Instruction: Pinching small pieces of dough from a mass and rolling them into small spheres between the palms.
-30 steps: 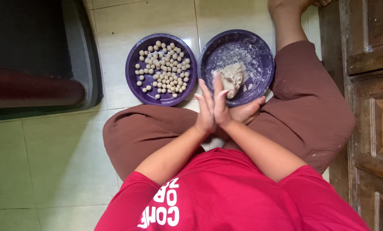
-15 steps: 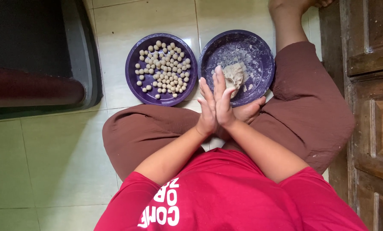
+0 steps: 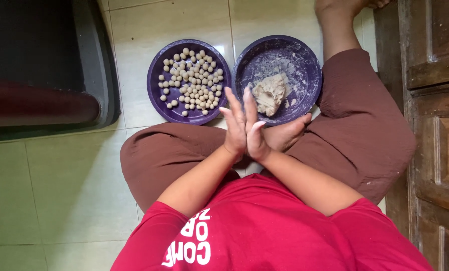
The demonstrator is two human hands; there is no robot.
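I sit cross-legged on a tiled floor. My left hand (image 3: 233, 122) and my right hand (image 3: 256, 134) are pressed palm to palm above my lap, fingers straight and pointing at the plates. Whatever lies between the palms is hidden. Just beyond the fingertips stand two purple plates side by side. The left plate (image 3: 156, 103) holds several small round dough balls (image 3: 192, 80). The right plate (image 3: 304, 55) is dusted with flour and holds a rough lump of dough (image 3: 269, 93).
My brown-trousered knees (image 3: 365, 125) flank the plates and a bare foot (image 3: 334, 10) lies at the top right. A dark rounded piece of furniture (image 3: 39, 65) fills the left. A wooden door (image 3: 435, 125) runs down the right edge.
My joined hands have slid left and a little back toward my body, palms rubbing against each other. The dough lump they partly covered now shows whole.
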